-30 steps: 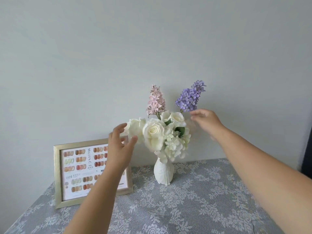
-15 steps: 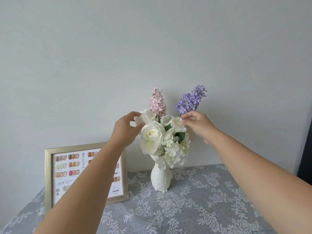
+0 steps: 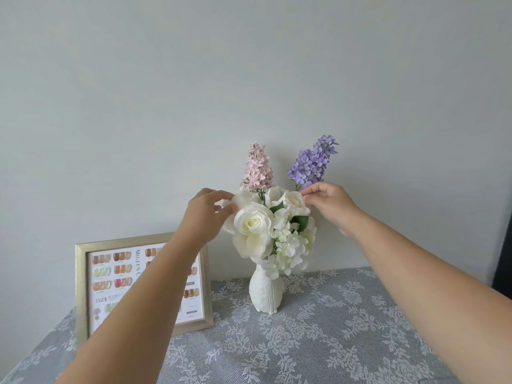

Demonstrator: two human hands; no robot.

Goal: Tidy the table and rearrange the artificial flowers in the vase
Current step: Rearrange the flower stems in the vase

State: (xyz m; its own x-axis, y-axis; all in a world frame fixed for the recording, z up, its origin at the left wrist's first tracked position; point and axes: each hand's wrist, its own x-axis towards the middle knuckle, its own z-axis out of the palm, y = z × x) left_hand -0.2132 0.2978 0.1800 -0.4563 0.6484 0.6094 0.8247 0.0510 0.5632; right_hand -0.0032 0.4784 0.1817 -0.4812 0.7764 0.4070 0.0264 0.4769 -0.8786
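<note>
A white ribbed vase (image 3: 265,292) stands on the lace-covered table (image 3: 318,336) near the wall. It holds white roses (image 3: 253,223), a cluster of small cream blossoms (image 3: 291,245), a pink flower spike (image 3: 257,169) and a purple flower spike (image 3: 313,162). My left hand (image 3: 206,210) pinches the petals of a white rose on the bouquet's upper left. My right hand (image 3: 327,202) pinches the purple spike's stem just under its blossoms, beside a small white rose (image 3: 295,200).
A gold-framed nail colour chart (image 3: 110,278) leans against the wall left of the vase, partly hidden by my left forearm. The pale wall stands right behind the bouquet. A dark edge (image 3: 502,245) shows at the far right.
My left hand rose from beside the bouquet onto the upper-left white rose. My right hand closed in onto the purple spike's stem. The view shifted slightly.
</note>
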